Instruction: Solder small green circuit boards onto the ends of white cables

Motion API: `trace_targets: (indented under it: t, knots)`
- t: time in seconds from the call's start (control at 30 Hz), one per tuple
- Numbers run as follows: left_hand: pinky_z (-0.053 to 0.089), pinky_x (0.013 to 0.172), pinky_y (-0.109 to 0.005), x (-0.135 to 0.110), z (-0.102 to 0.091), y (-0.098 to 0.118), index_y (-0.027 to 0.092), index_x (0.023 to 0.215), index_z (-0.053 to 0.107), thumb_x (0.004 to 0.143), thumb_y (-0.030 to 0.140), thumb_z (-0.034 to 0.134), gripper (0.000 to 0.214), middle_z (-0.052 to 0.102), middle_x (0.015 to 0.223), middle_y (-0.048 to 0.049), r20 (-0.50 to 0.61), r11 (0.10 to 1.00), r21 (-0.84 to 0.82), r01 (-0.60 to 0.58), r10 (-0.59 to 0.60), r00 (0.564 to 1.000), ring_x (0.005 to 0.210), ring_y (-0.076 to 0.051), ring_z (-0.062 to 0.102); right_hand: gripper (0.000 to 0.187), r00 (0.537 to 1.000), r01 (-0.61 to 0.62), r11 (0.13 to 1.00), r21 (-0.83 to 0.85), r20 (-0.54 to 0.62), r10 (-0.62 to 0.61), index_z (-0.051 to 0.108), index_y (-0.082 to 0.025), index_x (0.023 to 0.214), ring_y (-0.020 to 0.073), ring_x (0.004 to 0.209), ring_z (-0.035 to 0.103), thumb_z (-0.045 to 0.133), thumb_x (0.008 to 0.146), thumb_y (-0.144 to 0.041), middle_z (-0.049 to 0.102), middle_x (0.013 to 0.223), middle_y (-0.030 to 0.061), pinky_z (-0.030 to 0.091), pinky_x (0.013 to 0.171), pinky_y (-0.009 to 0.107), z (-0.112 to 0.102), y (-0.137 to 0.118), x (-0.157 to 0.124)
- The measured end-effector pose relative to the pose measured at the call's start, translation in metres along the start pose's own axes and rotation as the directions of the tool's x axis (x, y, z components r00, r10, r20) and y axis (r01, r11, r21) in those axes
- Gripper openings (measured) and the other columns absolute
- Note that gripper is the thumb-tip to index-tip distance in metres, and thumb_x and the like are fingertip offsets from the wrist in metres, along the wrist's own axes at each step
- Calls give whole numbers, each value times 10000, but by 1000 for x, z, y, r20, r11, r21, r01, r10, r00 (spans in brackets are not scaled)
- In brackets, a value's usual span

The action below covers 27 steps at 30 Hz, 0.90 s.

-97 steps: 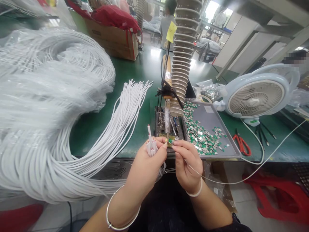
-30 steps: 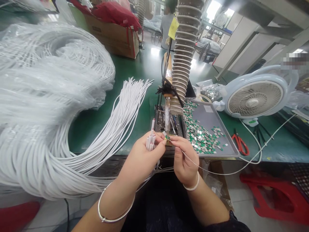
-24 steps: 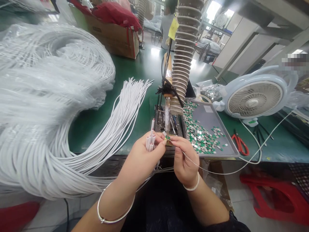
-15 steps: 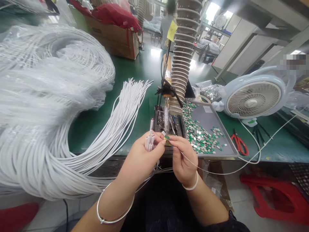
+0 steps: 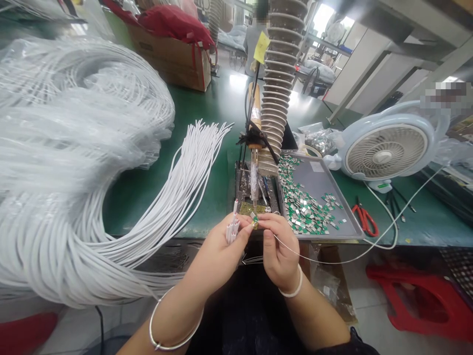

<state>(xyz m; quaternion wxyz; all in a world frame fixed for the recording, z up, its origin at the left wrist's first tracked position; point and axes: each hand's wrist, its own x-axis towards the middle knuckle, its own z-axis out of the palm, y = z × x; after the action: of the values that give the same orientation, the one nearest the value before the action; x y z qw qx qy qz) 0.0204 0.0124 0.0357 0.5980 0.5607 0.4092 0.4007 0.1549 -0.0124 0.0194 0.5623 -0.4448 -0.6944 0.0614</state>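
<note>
My left hand (image 5: 216, 254) is closed around a few short white cable ends (image 5: 232, 230) that stick up past the fingers. Between its thumb and index finger is a small green-and-silver connector (image 5: 254, 217). My right hand (image 5: 281, 250) is closed in a pinch on a thin solder wire (image 5: 321, 262), with its fingertips close to the connector. Just above the fingertips, a soldering iron (image 5: 254, 170) hangs upright, tip down. Whether the tip touches the connector I cannot tell. Behind my fingers lies a yellowish pad (image 5: 251, 208).
A grey tray (image 5: 345, 197) of many green-and-silver connectors lies to the right, beside red-handled pliers (image 5: 365, 220) and a fan (image 5: 386, 153). Bundled white cables (image 5: 74, 207) fill the left. A ribbed hose (image 5: 283, 88) hangs behind the iron. A person (image 5: 254, 44) stands far back.
Both hands have moved slightly down and toward me, with the connector lower below the iron. More of the yellowish pad shows behind my fingers.
</note>
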Motion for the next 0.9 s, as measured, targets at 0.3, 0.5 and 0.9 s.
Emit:
trace_targets:
  t: [0.3,0.5,0.9]
  knots:
    - [397,716,-309,-12,4,-13,179,838,559,888,385,410,259,576,789,-33,-6,987,162,22,-21,1000,752,-176,525,262,996,-87,995,57,30,85,581,-209,998,167,852,621,413,856,-68,644,856,48,525,767,337,-10,-6,-10]
    - [391,633,-293,-16,5,-24,192,772,511,887,393,403,256,535,772,-22,-109,982,176,62,-43,993,669,-151,487,279,990,-137,989,-58,-45,135,568,-215,1039,138,776,604,405,870,-64,623,817,22,506,729,296,-29,-3,-8]
    - [317,502,-230,-18,2,-28,174,773,534,880,396,437,265,478,661,26,-19,992,-38,123,-124,992,519,-86,383,190,920,-154,820,-552,223,323,589,-171,913,226,830,599,409,851,-161,645,872,101,475,758,365,-56,42,33]
